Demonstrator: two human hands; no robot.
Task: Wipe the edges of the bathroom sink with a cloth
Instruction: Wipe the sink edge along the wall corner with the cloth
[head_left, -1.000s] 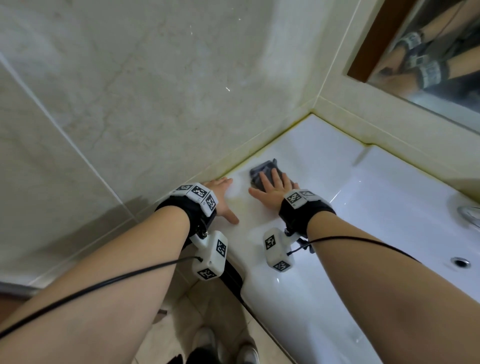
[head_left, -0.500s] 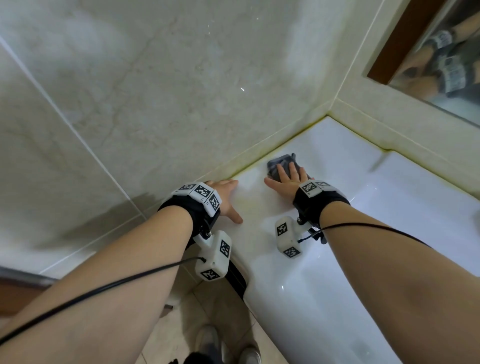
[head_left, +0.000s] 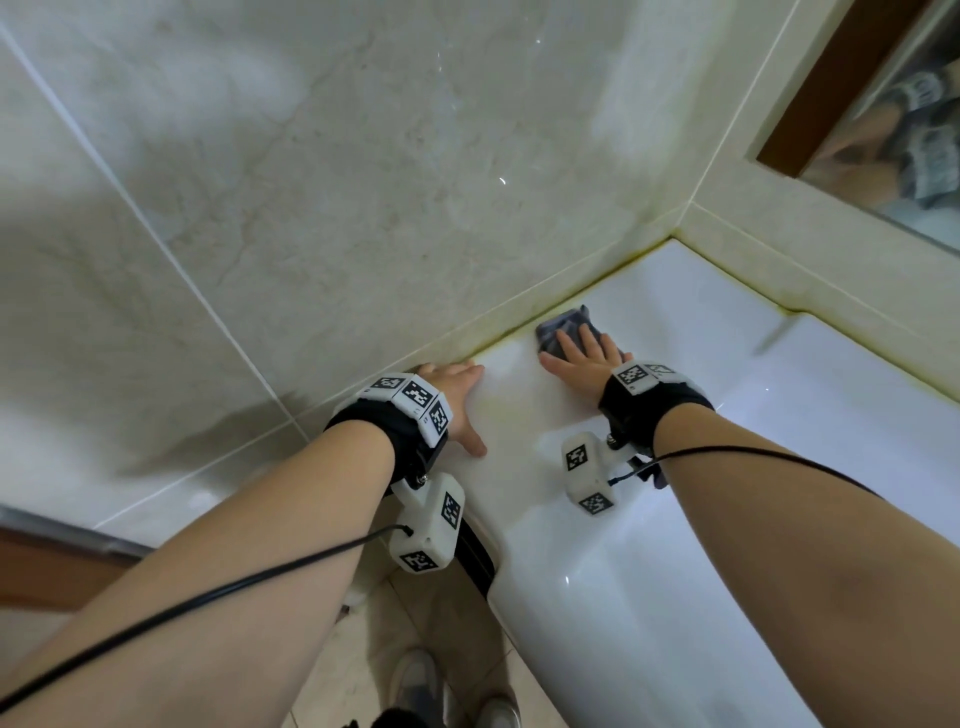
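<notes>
A white bathroom sink (head_left: 680, 322) fills the lower right, its left rim meeting a marble wall along a yellowed seam. My right hand (head_left: 582, 361) lies flat, fingers spread, pressing a small dark grey cloth (head_left: 569, 325) onto the sink's left rim near the back corner. Most of the cloth is under my fingers. My left hand (head_left: 457, 400) rests flat and empty on the rim's front left part, next to the wall. Both wrists carry black bands with white marker blocks and cables.
A marble tiled wall (head_left: 311, 182) stands close on the left. A mirror (head_left: 893, 119) with a brown frame hangs at the top right above a tiled ledge. Below lie floor tiles and my shoes (head_left: 421, 686). The sink basin slopes down at right.
My right hand has slid the cloth along the left rim toward the back corner. My left hand has stayed in place on the rim. The view has shifted left, off the drain.
</notes>
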